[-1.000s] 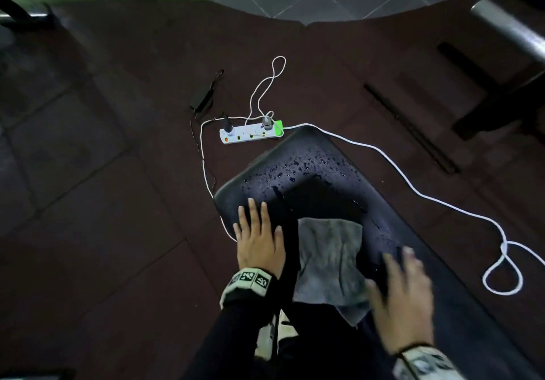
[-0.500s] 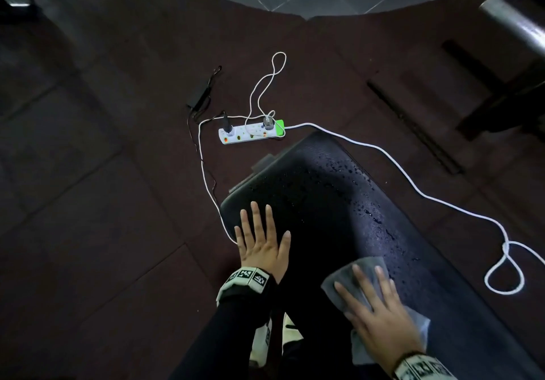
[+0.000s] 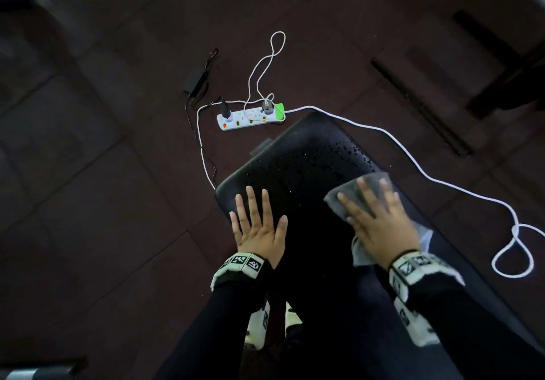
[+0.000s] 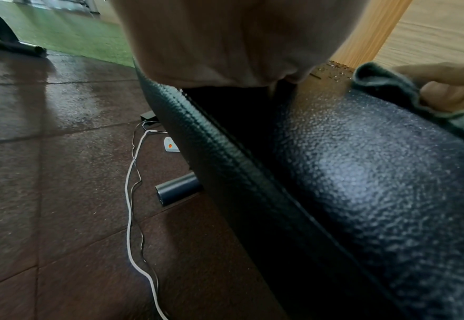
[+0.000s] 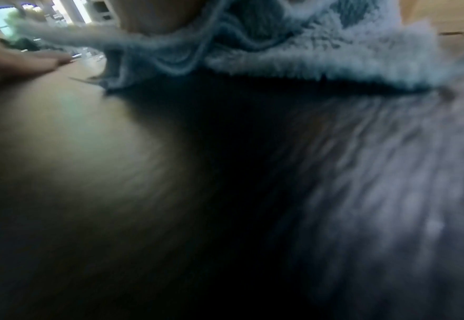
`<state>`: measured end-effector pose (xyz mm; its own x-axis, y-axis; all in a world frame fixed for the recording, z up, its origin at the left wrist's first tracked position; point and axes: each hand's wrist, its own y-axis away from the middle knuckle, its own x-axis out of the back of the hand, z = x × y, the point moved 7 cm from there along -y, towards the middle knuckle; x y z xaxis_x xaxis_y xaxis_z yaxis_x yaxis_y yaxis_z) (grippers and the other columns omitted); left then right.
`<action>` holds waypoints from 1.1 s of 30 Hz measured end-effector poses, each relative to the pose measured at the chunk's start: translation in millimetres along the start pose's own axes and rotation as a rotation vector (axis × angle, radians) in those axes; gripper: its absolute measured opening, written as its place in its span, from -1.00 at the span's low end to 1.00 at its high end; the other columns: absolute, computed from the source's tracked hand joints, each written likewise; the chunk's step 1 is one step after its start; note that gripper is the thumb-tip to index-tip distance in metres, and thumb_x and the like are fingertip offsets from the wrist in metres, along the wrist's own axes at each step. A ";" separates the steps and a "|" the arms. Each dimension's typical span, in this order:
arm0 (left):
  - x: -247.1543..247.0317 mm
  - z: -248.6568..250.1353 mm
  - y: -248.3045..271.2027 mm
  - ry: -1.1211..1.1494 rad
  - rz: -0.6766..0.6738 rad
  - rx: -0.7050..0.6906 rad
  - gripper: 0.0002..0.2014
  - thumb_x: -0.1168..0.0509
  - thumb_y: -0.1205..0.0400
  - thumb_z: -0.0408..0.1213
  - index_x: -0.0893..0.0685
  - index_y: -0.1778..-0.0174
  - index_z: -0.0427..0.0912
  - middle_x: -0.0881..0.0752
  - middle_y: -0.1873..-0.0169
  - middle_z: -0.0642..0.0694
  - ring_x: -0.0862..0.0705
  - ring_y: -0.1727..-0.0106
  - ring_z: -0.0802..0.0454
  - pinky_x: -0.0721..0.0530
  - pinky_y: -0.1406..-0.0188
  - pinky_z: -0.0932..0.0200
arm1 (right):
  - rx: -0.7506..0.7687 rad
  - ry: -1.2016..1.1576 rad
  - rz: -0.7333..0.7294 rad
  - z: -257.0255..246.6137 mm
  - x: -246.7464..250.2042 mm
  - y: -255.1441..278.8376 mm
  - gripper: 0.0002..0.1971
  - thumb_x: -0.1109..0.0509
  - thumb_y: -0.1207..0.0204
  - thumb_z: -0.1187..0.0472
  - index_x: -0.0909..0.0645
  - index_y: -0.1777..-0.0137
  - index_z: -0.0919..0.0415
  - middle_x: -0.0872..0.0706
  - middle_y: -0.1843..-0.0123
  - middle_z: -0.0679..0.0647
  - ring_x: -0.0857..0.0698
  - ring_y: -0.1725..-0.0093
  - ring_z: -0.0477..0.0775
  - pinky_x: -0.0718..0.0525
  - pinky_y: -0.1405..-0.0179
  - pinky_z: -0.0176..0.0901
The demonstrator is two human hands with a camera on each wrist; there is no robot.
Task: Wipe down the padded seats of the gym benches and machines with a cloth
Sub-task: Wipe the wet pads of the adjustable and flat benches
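A black padded bench seat (image 3: 306, 155) runs from the middle toward the lower right, with water droplets on its far end. My left hand (image 3: 258, 226) lies flat, fingers straight, on the pad's near-left corner. My right hand (image 3: 374, 217) presses a grey cloth (image 3: 343, 199) flat against the pad's right side with spread fingers. The left wrist view shows the textured black pad (image 4: 362, 173) and the cloth (image 4: 384, 86) under the right hand's fingertips (image 4: 444, 95). The right wrist view is blurred; the cloth (image 5: 293, 49) bunches against the pad (image 5: 252, 151).
A white power strip (image 3: 250, 115) lies on the dark rubber floor just beyond the bench end. White cable (image 3: 442, 185) loops along the bench's right side. A black adapter (image 3: 193, 80) and thin cords lie to the left. A bench foot tube (image 4: 178, 190) sticks out below the pad.
My right hand took the cloth from the pad's middle, drew it toward me, then pushed it forward along the right side. My left hand stayed flat on the corner.
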<state>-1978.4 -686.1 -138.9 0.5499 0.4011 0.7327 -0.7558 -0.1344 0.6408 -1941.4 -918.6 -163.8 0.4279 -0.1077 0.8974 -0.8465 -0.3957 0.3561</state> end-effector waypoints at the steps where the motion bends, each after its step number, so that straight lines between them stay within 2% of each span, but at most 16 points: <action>1: 0.2 0.2 0.2 -0.003 -0.001 0.000 -0.33 0.57 -0.44 0.30 0.67 -0.41 0.19 0.77 -0.39 0.14 0.75 -0.43 0.09 0.71 -0.39 0.06 | -0.055 -0.018 0.036 11.9 8.6 -1.6 -0.49 0.39 -0.68 -0.16 0.09 -0.63 -0.27 -0.03 -0.69 0.11 -0.03 -0.60 0.50 -0.16 -0.48 0.46; 3: 0.7 0.5 0.6 -0.006 -0.006 0.001 -0.33 0.58 -0.43 0.31 0.68 -0.40 0.19 0.77 -0.38 0.14 0.75 -0.42 0.09 0.71 -0.39 0.06 | -0.109 -0.022 0.133 29.7 22.4 7.4 -0.51 0.19 -0.70 -0.12 -0.08 -0.63 -0.20 -0.14 -0.66 0.19 -0.17 -0.56 0.53 -0.25 -0.49 0.38; 6: 1.3 0.9 0.7 -0.014 -0.020 0.008 -0.33 0.60 -0.41 0.31 0.69 -0.38 0.20 0.79 -0.36 0.14 0.77 -0.41 0.08 0.72 -0.37 0.06 | -0.114 -0.012 0.214 49.6 21.0 41.6 -0.49 0.11 -0.71 -0.06 0.02 -0.66 -0.13 -0.14 -0.65 0.28 -0.25 -0.56 0.43 -0.23 -0.53 0.31; 9: 1.6 1.0 0.9 -0.015 -0.029 0.010 -0.31 0.60 -0.39 0.32 0.68 -0.40 0.19 0.79 -0.35 0.14 0.78 -0.39 0.09 0.73 -0.35 0.07 | -0.148 0.072 0.120 56.8 -3.8 86.1 -0.47 0.16 -0.72 -0.01 0.12 -0.67 -0.02 -0.21 -0.62 0.32 -0.21 -0.57 0.47 -0.18 -0.50 0.41; 10: 1.2 0.7 0.8 -0.015 -0.032 0.011 -0.31 0.60 -0.40 0.32 0.67 -0.41 0.18 0.79 -0.36 0.14 0.78 -0.40 0.09 0.73 -0.36 0.06 | -0.135 0.112 0.073 50.6 -13.1 99.7 -0.47 0.20 -0.73 -0.01 0.16 -0.67 0.01 -0.22 -0.62 0.32 -0.16 -0.57 0.53 -0.16 -0.47 0.48; 12: 1.1 0.4 0.4 -0.017 -0.030 0.007 -0.31 0.59 -0.41 0.32 0.66 -0.42 0.18 0.78 -0.37 0.13 0.77 -0.41 0.08 0.73 -0.36 0.06 | -0.083 0.148 0.026 26.1 -27.4 120.5 -0.49 0.25 -0.74 0.00 0.09 -0.67 0.02 -0.20 -0.62 0.34 -0.11 -0.54 0.63 -0.13 -0.44 0.56; 16: 1.9 1.9 1.7 -0.016 -0.024 0.019 -0.32 0.59 -0.41 0.31 0.66 -0.41 0.19 0.77 -0.39 0.14 0.76 -0.41 0.09 0.76 -0.34 0.09 | 0.106 0.046 0.046 -49.0 -34.6 126.1 -0.51 0.22 -0.70 -0.09 -0.11 -0.62 -0.20 -0.07 -0.68 0.11 0.04 -0.62 0.47 0.06 -0.52 0.37; 20: 3.9 3.3 2.8 -0.021 -0.025 0.031 -0.30 0.61 -0.38 0.31 0.65 -0.41 0.19 0.76 -0.37 0.15 0.76 -0.40 0.10 0.74 -0.34 0.09 | 0.153 -0.020 0.033 -72.4 -14.1 71.6 -0.49 -0.03 -0.59 -0.09 -0.26 -0.56 -0.25 -0.27 -0.63 0.08 -0.16 -0.57 0.42 -0.13 -0.47 0.32; 22: 3.7 2.8 2.3 -0.026 -0.035 0.031 -0.29 0.61 -0.37 0.32 0.65 -0.41 0.18 0.78 -0.35 0.15 0.77 -0.39 0.10 0.75 -0.32 0.09 | 0.120 -0.024 0.066 -63.9 1.9 35.3 -0.52 0.04 -0.63 -0.11 -0.27 -0.55 -0.26 -0.26 -0.63 0.06 -0.18 -0.57 0.39 -0.15 -0.46 0.30; 24: 3.6 2.5 1.8 -0.026 -0.041 0.029 -0.30 0.61 -0.37 0.32 0.67 -0.40 0.18 0.80 -0.33 0.16 0.78 -0.38 0.10 0.76 -0.31 0.09 | 0.053 0.008 -0.003 -36.1 3.1 5.6 -0.49 0.27 -0.67 -0.15 -0.20 -0.58 -0.27 -0.17 -0.66 0.06 -0.10 -0.59 0.42 -0.09 -0.49 0.36; 26: 3.3 2.2 1.5 -0.027 -0.041 0.024 -0.31 0.61 -0.38 0.32 0.68 -0.39 0.20 0.81 -0.32 0.17 0.79 -0.38 0.10 0.77 -0.31 0.10 | 0.022 0.032 -0.070 2.3 -2.3 -9.0 -0.39 0.54 -0.61 -0.17 0.01 -0.63 -0.27 0.03 -0.70 0.05 0.09 -0.62 0.47 0.01 -0.50 0.46; 27: 2.9 2.1 1.4 -0.028 -0.041 0.021 -0.31 0.60 -0.39 0.33 0.68 -0.39 0.20 0.81 -0.32 0.17 0.79 -0.38 0.10 0.77 -0.31 0.10 | -0.012 0.023 -0.080 19.2 -1.0 -9.9 -0.39 0.59 -0.59 -0.17 0.11 -0.63 -0.27 0.07 -0.71 0.05 0.13 -0.63 0.46 0.03 -0.51 0.44; 28: 2.7 2.2 1.2 -0.027 -0.040 0.019 -0.31 0.59 -0.40 0.33 0.67 -0.40 0.19 0.81 -0.33 0.17 0.78 -0.39 0.10 0.77 -0.31 0.10 | -0.070 0.002 -0.040 33.0 5.4 -6.3 -0.43 0.54 -0.62 -0.16 0.15 -0.63 -0.27 0.04 -0.70 0.07 0.06 -0.63 0.44 0.01 -0.53 0.39; 31: 2.4 1.9 1.4 -0.025 -0.037 0.022 -0.30 0.59 -0.40 0.33 0.64 -0.43 0.19 0.79 -0.35 0.16 0.77 -0.40 0.10 0.77 -0.31 0.11 | -0.218 -0.023 0.144 54.1 24.2 31.6 -0.51 0.14 -0.69 -0.07 -0.11 -0.62 -0.14 -0.20 -0.63 0.27 -0.30 -0.52 0.43 -0.23 -0.52 0.26; 33: 2.8 1.6 1.3 -0.024 -0.034 0.024 -0.30 0.59 -0.40 0.33 0.65 -0.42 0.20 0.79 -0.34 0.17 0.78 -0.39 0.10 0.77 -0.31 0.11 | -0.205 0.031 0.190 59.7 16.7 67.3 -0.50 0.10 -0.70 -0.01 -0.08 -0.64 -0.07 -0.21 -0.62 0.32 -0.33 -0.51 0.42 -0.26 -0.50 0.29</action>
<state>-1977.2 -686.6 -135.7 0.5838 0.3844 0.7151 -0.7278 -0.1425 0.6708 -1972.3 -1001.5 -140.4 0.2478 -0.1334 0.9596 -0.9585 -0.1778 0.2228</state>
